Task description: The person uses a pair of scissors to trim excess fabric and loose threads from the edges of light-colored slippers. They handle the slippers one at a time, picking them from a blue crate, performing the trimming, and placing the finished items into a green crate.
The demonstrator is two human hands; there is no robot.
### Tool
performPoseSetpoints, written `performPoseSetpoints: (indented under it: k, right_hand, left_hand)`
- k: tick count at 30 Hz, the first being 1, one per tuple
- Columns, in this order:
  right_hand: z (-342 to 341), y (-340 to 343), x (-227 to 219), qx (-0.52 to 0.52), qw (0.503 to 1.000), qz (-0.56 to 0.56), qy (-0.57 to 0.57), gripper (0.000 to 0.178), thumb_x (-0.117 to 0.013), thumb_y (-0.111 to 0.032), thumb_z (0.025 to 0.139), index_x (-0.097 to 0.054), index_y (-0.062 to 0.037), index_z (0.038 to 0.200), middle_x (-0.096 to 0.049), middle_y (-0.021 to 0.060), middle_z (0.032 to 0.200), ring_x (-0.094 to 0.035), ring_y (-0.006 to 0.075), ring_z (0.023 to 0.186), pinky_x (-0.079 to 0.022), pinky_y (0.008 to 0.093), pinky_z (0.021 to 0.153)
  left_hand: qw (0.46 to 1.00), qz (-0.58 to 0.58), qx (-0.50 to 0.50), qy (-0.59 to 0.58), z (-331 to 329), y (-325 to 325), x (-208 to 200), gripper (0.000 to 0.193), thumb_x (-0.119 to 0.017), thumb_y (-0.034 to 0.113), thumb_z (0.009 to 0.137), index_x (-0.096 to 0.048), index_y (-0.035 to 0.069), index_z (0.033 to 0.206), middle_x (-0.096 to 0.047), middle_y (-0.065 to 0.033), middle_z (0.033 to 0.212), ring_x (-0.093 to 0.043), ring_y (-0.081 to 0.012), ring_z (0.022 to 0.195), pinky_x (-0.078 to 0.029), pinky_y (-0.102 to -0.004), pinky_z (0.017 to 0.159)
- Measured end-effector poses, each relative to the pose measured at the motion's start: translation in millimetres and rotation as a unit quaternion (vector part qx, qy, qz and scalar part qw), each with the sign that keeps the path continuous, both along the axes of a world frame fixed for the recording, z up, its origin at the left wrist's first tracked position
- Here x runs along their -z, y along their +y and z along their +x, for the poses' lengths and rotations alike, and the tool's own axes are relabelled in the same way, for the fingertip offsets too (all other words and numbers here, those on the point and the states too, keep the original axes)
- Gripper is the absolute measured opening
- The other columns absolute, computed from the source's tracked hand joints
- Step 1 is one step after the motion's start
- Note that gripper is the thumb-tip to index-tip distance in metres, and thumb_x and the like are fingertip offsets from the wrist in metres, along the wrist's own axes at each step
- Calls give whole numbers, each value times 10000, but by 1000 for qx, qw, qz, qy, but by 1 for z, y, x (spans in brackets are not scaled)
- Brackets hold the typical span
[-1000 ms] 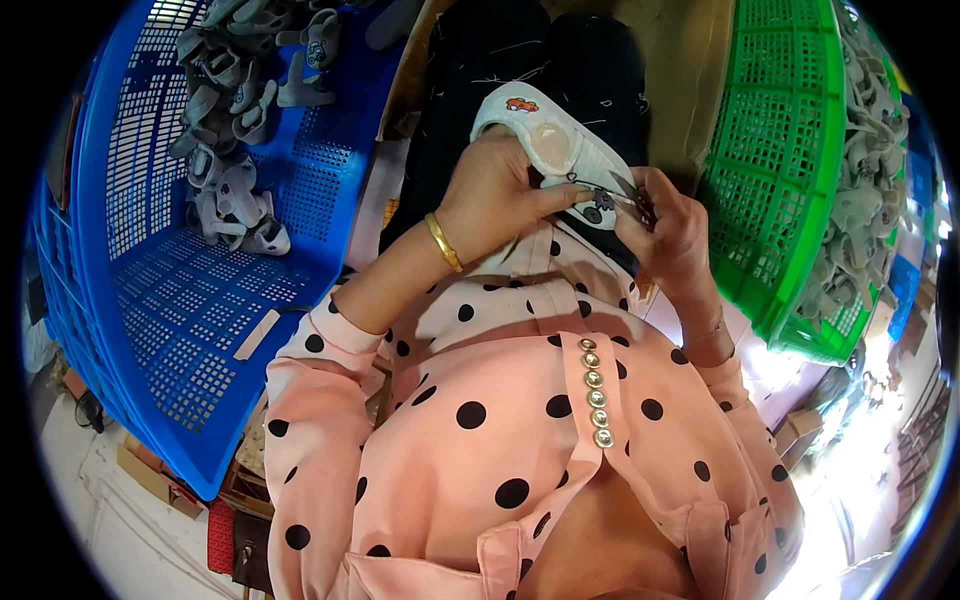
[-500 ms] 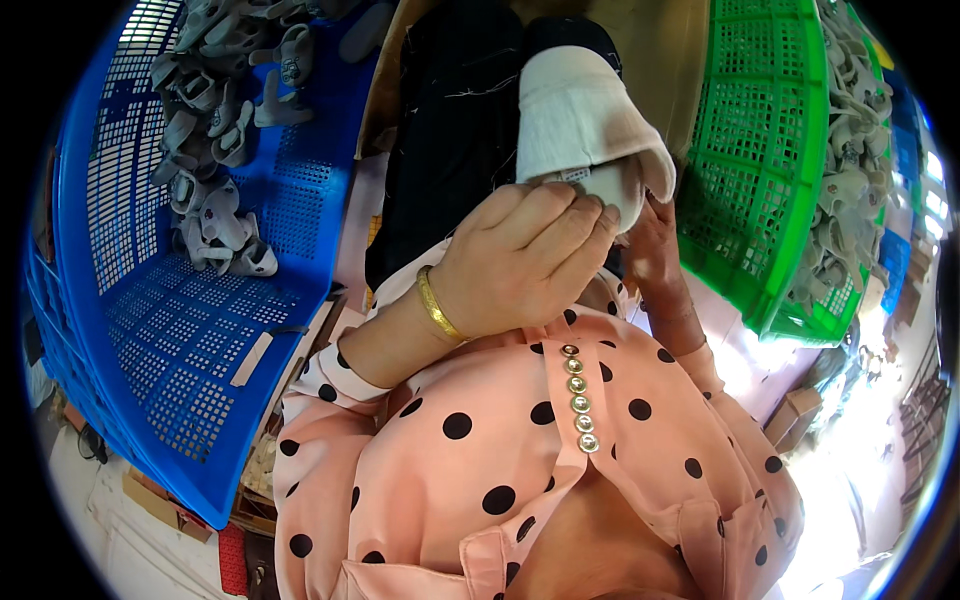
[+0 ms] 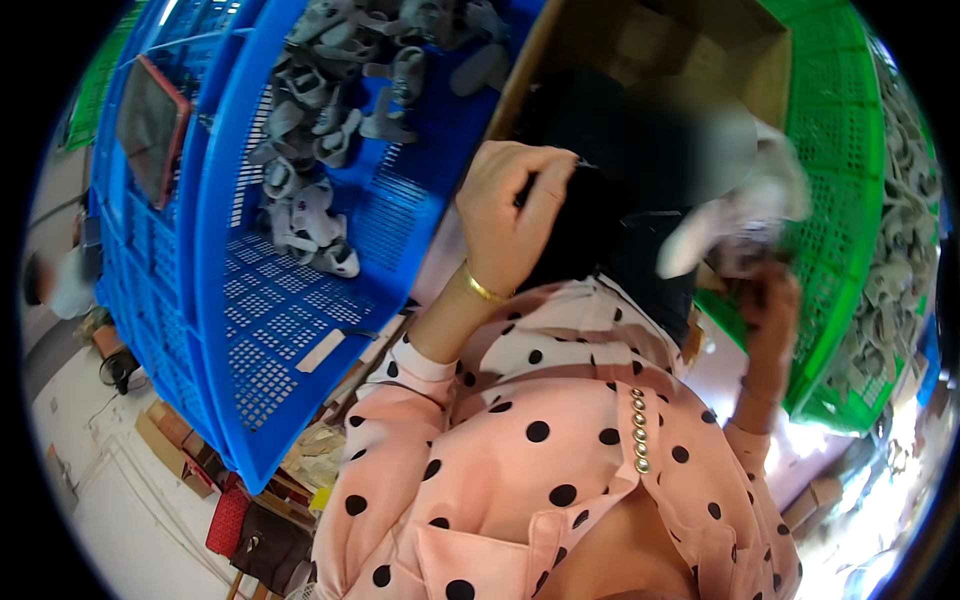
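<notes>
My right hand (image 3: 770, 310) grips a white fabric shoe upper (image 3: 778, 185) beside the green crate. Motion smears the upper and the fingers, so its details do not show. My left hand (image 3: 512, 215), with a gold bangle (image 3: 485, 285) at the wrist, is raised over my dark-clad lap (image 3: 590, 220). Its fingers are curled in with the thumb against them. Whether anything small is between them cannot be made out.
At the left stands a blue plastic crate (image 3: 335, 270) with grey shoe uppers (image 3: 310, 215) in it. A green crate (image 3: 830, 240) is on the right, with more grey uppers (image 3: 890, 260) beyond it. A cardboard box (image 3: 765, 75) lies ahead of my lap.
My left hand has come off the white upper and moved left. The right hand has carried the upper rightward, toward the green crate. The whole view has shifted, so the crates appear further right.
</notes>
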State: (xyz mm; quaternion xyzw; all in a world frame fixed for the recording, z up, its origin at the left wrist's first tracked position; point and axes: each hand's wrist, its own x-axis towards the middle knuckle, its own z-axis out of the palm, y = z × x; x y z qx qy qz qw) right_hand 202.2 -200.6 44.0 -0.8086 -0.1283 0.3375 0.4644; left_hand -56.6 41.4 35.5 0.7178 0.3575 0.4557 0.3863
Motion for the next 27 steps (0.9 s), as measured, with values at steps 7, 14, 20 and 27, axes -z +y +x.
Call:
performPoseSetpoints:
  k: [7, 14, 20, 27]
  right_hand:
    - [177, 18, -61, 78, 866, 482, 107, 593, -418, -358, 1009, -383, 132, 1341, -577, 93, 876, -316, 68, 444, -255, 211, 404]
    - [16, 149, 11, 51, 984, 140, -100, 642, -326, -596, 991, -599, -34, 1143, -380, -69, 588, -287, 27, 489, -172, 211, 438]
    - [-37, 160, 58, 45, 978, 86, -187, 660, -383, -642, 935, -558, -7, 983, -394, -39, 607, -338, 51, 521, -256, 210, 503]
    - [-29, 157, 55, -48, 982, 76, -166, 285, -628, -285, 797, -611, -65, 979, -570, 57, 815, -549, 167, 676, -443, 280, 606]
  left_hand:
    - [967, -178, -120, 139, -44, 92, 123, 167, -680, 123, 874, -702, 31, 1011, -709, -84, 916, -656, -135, 790, -504, -252, 697]
    - [900, -146, -35, 409, -39, 219, 259, 467, -713, 210, 801, -610, 47, 1226, -669, -167, 1133, -666, -280, 948, -525, -370, 829]
    - [844, -28, 57, 532, 20, 277, 338, 484, -688, 214, 794, -579, 61, 1240, -613, -217, 1202, -572, -394, 1130, -460, -475, 968]
    - [760, -89, 135, 629, 17, 311, 423, 373, -687, 310, 799, -652, 13, 1022, -652, -216, 1061, -635, -373, 983, -522, -463, 827]
